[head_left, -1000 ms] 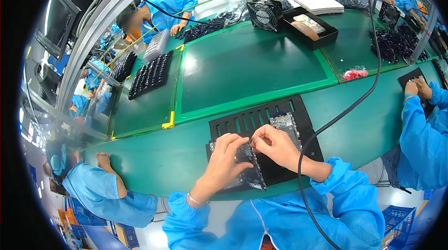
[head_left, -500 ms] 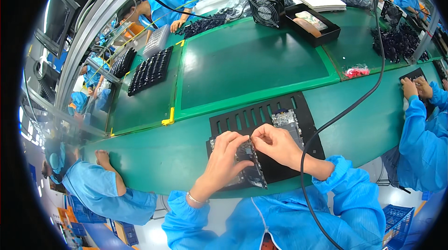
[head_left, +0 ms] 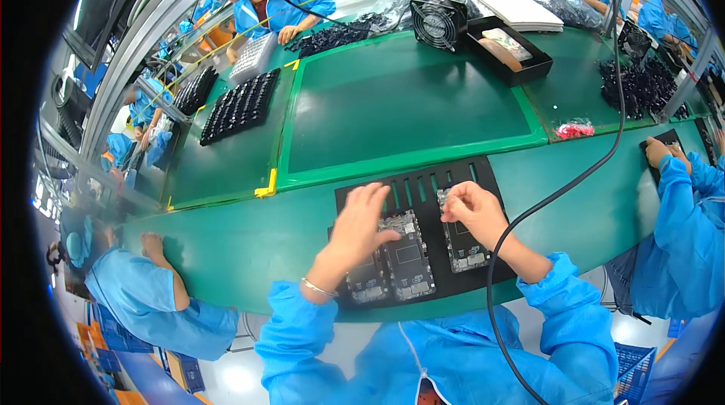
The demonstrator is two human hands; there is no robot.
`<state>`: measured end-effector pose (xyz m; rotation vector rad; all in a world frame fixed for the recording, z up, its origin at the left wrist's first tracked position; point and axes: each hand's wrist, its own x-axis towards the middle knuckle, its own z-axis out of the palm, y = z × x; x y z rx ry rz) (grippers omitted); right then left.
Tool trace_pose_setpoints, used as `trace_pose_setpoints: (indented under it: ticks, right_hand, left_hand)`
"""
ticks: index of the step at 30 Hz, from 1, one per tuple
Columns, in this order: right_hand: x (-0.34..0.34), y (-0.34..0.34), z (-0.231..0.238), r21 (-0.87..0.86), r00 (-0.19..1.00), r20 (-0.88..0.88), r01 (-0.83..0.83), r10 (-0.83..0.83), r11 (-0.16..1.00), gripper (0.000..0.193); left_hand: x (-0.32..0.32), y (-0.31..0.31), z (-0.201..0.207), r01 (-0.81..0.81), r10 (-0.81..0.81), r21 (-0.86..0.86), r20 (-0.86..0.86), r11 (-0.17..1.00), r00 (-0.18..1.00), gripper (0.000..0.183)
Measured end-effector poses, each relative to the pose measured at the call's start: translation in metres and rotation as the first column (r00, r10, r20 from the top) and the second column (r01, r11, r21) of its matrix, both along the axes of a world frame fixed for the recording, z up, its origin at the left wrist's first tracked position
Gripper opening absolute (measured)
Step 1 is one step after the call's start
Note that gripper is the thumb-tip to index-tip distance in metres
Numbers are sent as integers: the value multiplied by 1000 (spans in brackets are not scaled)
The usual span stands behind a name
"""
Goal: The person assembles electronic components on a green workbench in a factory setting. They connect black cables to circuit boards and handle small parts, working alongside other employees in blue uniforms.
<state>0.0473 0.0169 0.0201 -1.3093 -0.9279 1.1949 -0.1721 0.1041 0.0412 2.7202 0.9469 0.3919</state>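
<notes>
A black slotted tray [head_left: 439, 273] on the green bench holds three dark circuit boards. The middle circuit board [head_left: 410, 260] lies flat, and the left circuit board [head_left: 368, 282] is partly covered by my left hand [head_left: 356, 225]. That hand hovers over the tray with its fingers spread, holding nothing. My right hand [head_left: 477, 212] is at the upper end of the right circuit board [head_left: 467, 248], its thumb and fingertips pinched together. Whatever may be between those fingertips is too small or hidden to make out.
A black cable [head_left: 563, 192] hangs across the right side, passing in front of my right forearm. Beyond the tray lie a green-bordered mat [head_left: 408, 103], a black box [head_left: 521, 72], a fan [head_left: 439, 21] and a black parts tray [head_left: 238, 106]. Co-workers sit at both sides.
The middle circuit board, tilted up between my hands before, now lies flat in the tray. My left hand has let go and opened; my right hand has moved right to the right board.
</notes>
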Motion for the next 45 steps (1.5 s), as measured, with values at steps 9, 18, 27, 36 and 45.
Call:
trace_pose_setpoints:
  ticks: [9, 18, 27, 36, 45]
  right_hand:
    - [-62, -1, -5, 22, 971, -79, -227, 228, 974, 16]
    - [-108, 19, 5, 57, 947, -114, -295, 300, 954, 16]
    - [-112, 14, 6, 96, 952, -92, -284, 292, 954, 20]
    - [-114, 20, -1, 86, 932, -134, -329, 338, 940, 17]
    - [-34, 10, -8, 95, 960, -186, -192, 207, 977, 12]
  left_hand:
    - [-65, -17, 15, -122, 126, -241, 4, 963, 992, 61]
    - [-83, -37, 24, -64, 86, -113, 206, 992, 975, 62]
    - [-86, -38, 21, -75, 101, -119, 232, 990, 968, 63]
    - [-89, -41, 23, -42, 61, -85, 237, 995, 970, 62]
    - [-56, -1, 5, -56, 65, -163, 47, 985, 997, 62]
